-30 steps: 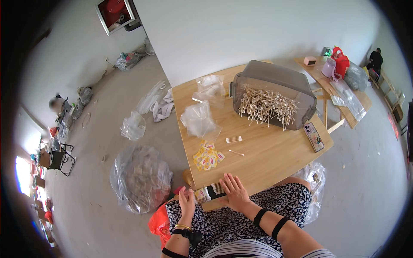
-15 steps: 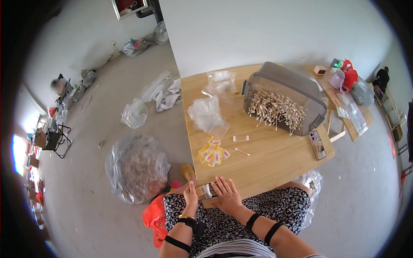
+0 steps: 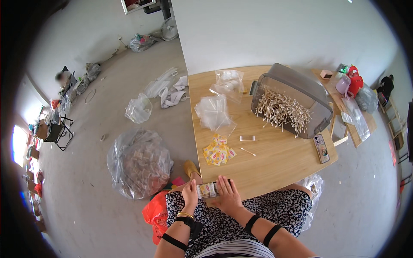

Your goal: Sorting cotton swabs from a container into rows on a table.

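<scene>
At the table's near edge lies a clear pack of cotton swabs (image 3: 207,190) with a yellow-and-white label inside. My left hand (image 3: 189,194) grips its left end, thumb along the edge. Across its right end my right hand (image 3: 228,196) lies flat, fingers stretched out and covering that part. Beyond the hands, a small row of cotton swabs (image 3: 247,138) and one loose swab (image 3: 248,152) lie on the wood. Yellow-and-white label cards (image 3: 218,151) are heaped to the left. A grey plastic bin (image 3: 316,92) on its side holds a heap of loose cotton swabs (image 3: 284,109).
Clear plastic bags (image 3: 213,112) lie on the wooden table (image 3: 275,170); a phone (image 3: 320,148) rests at its right edge. A large filled bag (image 3: 140,165) and a red bag (image 3: 155,217) stand left. A side table (image 3: 365,131) is at right.
My view has shifted slightly, so the scene sits further right. More of the pack's label shows between my hands, and my right hand's fingers are closer together.
</scene>
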`<state>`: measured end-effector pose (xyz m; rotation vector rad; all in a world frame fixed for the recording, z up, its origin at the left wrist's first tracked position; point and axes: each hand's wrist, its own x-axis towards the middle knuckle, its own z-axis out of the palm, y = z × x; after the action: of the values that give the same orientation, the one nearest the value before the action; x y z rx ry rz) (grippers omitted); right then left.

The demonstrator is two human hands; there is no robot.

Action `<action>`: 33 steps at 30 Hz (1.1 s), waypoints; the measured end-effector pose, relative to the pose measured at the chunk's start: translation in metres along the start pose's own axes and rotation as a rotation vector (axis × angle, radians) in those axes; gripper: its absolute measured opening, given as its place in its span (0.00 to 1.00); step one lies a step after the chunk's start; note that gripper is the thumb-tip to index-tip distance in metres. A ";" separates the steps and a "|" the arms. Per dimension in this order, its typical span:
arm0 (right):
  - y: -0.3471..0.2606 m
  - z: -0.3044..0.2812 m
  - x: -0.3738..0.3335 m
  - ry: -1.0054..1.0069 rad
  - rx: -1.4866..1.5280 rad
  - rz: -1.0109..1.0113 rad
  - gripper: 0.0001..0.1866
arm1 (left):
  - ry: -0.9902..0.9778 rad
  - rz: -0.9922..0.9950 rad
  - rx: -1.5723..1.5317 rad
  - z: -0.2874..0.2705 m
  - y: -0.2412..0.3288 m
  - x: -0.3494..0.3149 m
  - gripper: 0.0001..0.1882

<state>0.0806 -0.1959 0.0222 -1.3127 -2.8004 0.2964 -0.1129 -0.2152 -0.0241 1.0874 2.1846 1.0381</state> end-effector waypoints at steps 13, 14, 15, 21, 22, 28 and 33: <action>0.087 -0.015 0.011 0.322 0.332 0.242 0.28 | 0.322 0.173 -0.112 -0.007 -0.014 0.014 0.18; 0.109 -0.019 0.010 0.330 0.312 0.271 0.28 | 0.280 0.190 -0.101 -0.004 0.012 0.009 0.15; 0.123 -0.025 0.016 0.421 0.335 0.354 0.26 | 0.227 0.210 -0.155 -0.003 0.030 0.007 0.08; 0.170 -0.027 0.066 0.561 0.384 0.515 0.13 | -0.043 0.570 0.006 0.029 0.117 -0.012 0.12; 0.176 -0.022 0.073 0.540 0.404 0.494 0.09 | -0.133 0.614 0.012 0.041 0.127 -0.013 0.15; 0.194 -0.039 0.096 0.603 0.438 0.421 0.02 | -0.309 0.743 0.163 0.101 0.159 0.004 0.27; 0.241 -0.060 0.097 0.717 0.368 0.471 0.03 | -0.347 0.802 0.445 0.141 0.173 0.044 0.38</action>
<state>0.2074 0.0380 0.0311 -1.5621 -1.7517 0.2631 0.0373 -0.0523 0.0271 2.2665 1.7363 0.5606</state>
